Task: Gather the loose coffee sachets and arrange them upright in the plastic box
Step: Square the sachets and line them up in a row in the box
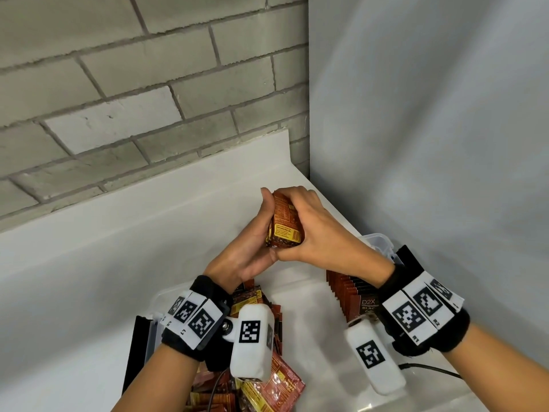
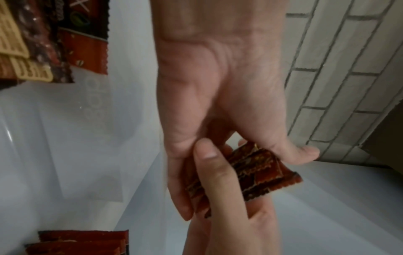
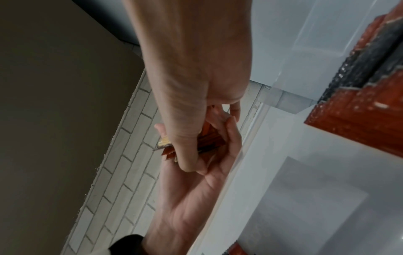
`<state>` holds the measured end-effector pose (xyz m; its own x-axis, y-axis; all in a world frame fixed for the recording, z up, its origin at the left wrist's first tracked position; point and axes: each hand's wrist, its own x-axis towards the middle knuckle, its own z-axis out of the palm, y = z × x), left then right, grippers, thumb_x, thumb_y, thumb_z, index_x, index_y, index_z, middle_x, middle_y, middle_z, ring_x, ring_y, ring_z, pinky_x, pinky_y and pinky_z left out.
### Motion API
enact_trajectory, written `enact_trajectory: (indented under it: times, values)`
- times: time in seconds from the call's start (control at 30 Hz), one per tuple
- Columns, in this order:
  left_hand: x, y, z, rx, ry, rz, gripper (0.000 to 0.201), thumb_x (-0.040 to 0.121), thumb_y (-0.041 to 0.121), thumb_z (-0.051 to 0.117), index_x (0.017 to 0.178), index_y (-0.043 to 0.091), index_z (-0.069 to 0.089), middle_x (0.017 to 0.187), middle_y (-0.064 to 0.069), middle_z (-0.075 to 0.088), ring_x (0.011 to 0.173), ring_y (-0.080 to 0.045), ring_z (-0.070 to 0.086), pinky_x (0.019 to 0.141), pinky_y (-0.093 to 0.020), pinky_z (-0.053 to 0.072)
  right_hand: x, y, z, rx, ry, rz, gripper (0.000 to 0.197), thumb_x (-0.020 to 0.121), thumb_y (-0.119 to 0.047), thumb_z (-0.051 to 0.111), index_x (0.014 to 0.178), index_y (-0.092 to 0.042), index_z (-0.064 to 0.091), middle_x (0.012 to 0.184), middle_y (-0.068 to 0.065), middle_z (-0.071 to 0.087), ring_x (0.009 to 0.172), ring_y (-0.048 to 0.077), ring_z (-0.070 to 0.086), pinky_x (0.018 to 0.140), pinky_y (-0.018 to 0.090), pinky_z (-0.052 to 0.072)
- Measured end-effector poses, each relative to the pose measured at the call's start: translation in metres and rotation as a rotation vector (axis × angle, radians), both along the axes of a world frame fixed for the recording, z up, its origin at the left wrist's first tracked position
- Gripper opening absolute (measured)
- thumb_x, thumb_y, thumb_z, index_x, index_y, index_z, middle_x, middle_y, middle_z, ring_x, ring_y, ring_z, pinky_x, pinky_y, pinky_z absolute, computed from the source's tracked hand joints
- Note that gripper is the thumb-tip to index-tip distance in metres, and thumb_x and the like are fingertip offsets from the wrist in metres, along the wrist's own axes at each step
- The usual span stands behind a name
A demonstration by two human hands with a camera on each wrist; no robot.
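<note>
Both hands hold one small stack of red-brown coffee sachets [image 1: 284, 226] above the white counter. My left hand [image 1: 269, 224] cups it from the left with the thumb up along its side. My right hand [image 1: 297, 227] grips it from the right, fingers over the top and thumb beneath. In the left wrist view the stack [image 2: 261, 170] sits between my left thumb and fingers, with the right thumb [image 2: 216, 172] pressed on it. A row of upright sachets [image 1: 350, 289] stands in the clear plastic box [image 1: 377, 242]. A loose pile of sachets [image 1: 267, 382] lies below my left wrist.
A grey brick wall [image 1: 133, 84] runs behind the white counter [image 1: 89, 263], and a plain grey panel [image 1: 430, 114] closes the right side. A black upright piece [image 1: 135, 352] stands at the left by a clear plastic edge. A black cable [image 1: 427, 368] trails at the lower right.
</note>
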<state>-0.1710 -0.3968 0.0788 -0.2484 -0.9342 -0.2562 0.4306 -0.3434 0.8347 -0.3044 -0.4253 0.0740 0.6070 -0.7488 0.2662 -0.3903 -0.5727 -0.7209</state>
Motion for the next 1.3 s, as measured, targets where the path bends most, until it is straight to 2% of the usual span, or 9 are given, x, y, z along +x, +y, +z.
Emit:
enact_trajectory:
  times: [0.1,0.23,0.4,0.53,0.63,0.73,0.87,0.97,1.3]
  values:
    - [0.002,-0.001,0.000,0.001,0.041,0.015,0.065,0.081,0.059,0.044,0.119,0.007,0.057,0.107,-0.015,0.067,0.104,-0.023,0.066,0.089,-0.036,0.055,0.001,-0.001,-0.003,-0.018,-0.014,-0.020,0.086,0.067,-0.028,0.083,0.137,-0.017,0.035,0.117,-0.011,0.035,0.113,0.006,0.032,0.098,0.027,0.037]
    - [0.005,-0.001,-0.002,0.009,0.060,0.010,0.016,0.084,0.017,0.060,0.096,0.007,0.062,0.080,-0.009,0.070,0.077,-0.016,0.070,0.066,-0.028,0.058,0.002,-0.003,-0.008,-0.036,-0.024,-0.035,0.084,0.066,-0.027,0.083,0.137,-0.019,0.038,0.122,-0.003,0.039,0.115,0.010,0.032,0.099,0.031,0.037]
    - [0.005,-0.003,-0.004,-0.032,-0.008,0.072,0.012,0.081,0.006,0.057,0.092,0.004,0.061,0.076,-0.007,0.070,0.072,-0.014,0.068,0.062,-0.025,0.056,-0.002,-0.005,-0.005,0.112,-0.084,-0.052,0.099,0.063,-0.054,0.078,0.145,-0.026,0.028,0.128,-0.007,0.032,0.123,0.004,0.027,0.096,0.008,0.030]
    - [0.004,-0.003,-0.005,-0.059,-0.005,0.126,0.021,0.079,0.012,0.063,0.099,0.004,0.063,0.088,-0.013,0.071,0.084,-0.024,0.069,0.073,-0.033,0.059,-0.006,-0.013,0.000,0.252,-0.242,-0.222,0.075,0.077,-0.066,0.050,0.138,-0.024,0.039,0.118,-0.007,0.052,0.110,0.003,0.052,0.087,0.011,0.045]
    - [0.004,-0.004,-0.004,-0.042,0.032,0.143,0.025,0.078,0.013,0.057,0.102,0.007,0.063,0.085,-0.010,0.073,0.078,-0.020,0.071,0.069,-0.029,0.058,-0.011,-0.019,-0.003,0.345,-0.314,-0.277,0.040,0.090,-0.045,0.056,0.122,-0.022,0.056,0.092,-0.007,0.061,0.084,0.003,0.060,0.077,0.020,0.049]
    - [0.003,-0.005,-0.003,-0.021,0.054,0.142,0.031,0.084,0.025,0.056,0.109,0.009,0.062,0.092,-0.009,0.072,0.083,-0.020,0.070,0.072,-0.031,0.056,-0.012,-0.022,-0.007,0.335,-0.355,-0.265,0.015,0.090,-0.027,0.064,0.105,-0.024,0.065,0.080,-0.007,0.061,0.076,0.003,0.058,0.075,0.024,0.048]
    - [0.004,-0.006,-0.002,0.024,0.109,0.130,0.062,0.082,0.058,0.046,0.120,0.010,0.059,0.105,-0.015,0.068,0.089,-0.025,0.065,0.071,-0.032,0.054,-0.014,-0.020,0.000,0.319,-0.556,-0.255,0.010,0.088,-0.016,0.067,0.096,-0.021,0.065,0.078,-0.005,0.062,0.071,0.003,0.060,0.066,0.021,0.050]
    - [0.005,-0.007,-0.003,0.048,0.149,0.142,0.065,0.082,0.061,0.046,0.114,0.007,0.064,0.101,-0.016,0.066,0.082,-0.024,0.062,0.069,-0.031,0.055,-0.016,-0.016,0.009,0.300,-0.663,-0.193,0.010,0.088,-0.010,0.065,0.097,-0.014,0.062,0.080,-0.008,0.065,0.063,-0.001,0.057,0.058,0.014,0.046]
    - [0.007,-0.008,-0.002,0.091,0.203,0.176,0.041,0.085,0.044,0.058,0.103,0.007,0.062,0.085,-0.017,0.060,0.075,-0.025,0.059,0.070,-0.033,0.056,-0.017,-0.012,0.015,0.255,-0.645,-0.032,0.014,0.092,-0.001,0.057,0.096,-0.014,0.060,0.103,0.008,0.066,0.098,0.015,0.064,0.089,0.025,0.051]
